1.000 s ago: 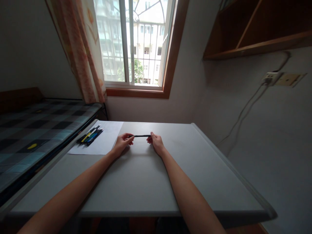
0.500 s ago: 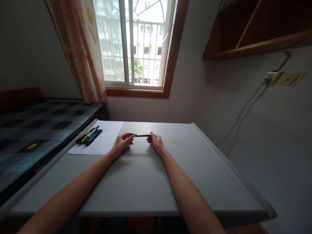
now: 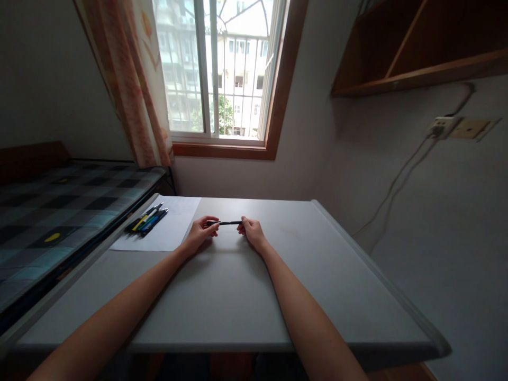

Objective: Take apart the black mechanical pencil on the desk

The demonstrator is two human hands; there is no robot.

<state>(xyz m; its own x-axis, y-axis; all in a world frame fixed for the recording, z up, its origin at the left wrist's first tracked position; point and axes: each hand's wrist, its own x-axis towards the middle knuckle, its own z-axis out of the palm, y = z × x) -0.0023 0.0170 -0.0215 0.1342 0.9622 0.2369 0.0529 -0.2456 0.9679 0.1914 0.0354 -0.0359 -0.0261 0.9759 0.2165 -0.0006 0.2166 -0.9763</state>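
Observation:
A slim black pen (image 3: 229, 223) lies level between my two hands, just above the white table (image 3: 214, 301). My left hand (image 3: 199, 233) is closed on its left end, thumb and fingers pinching it. At the opposite end, my right hand (image 3: 252, 231) pinches the pen between thumb and fingers. Parts of both ends are covered by the fingers. Left of my left hand, several pens (image 3: 146, 219) in black, yellow and blue lie in a bunch on a sheet of white paper (image 3: 174, 238).
A bed with a checked cover (image 3: 79, 201) stands along the table's left side. Behind the table are a barred window (image 3: 234, 79) and an orange curtain (image 3: 135, 106). A wooden shelf (image 3: 397, 79) and a wall socket (image 3: 442, 127) with a cable are on the right.
My right hand has shifted slightly left, nearer my left hand, and the visible stretch of pen has dipped a little. My left hand has hardly moved.

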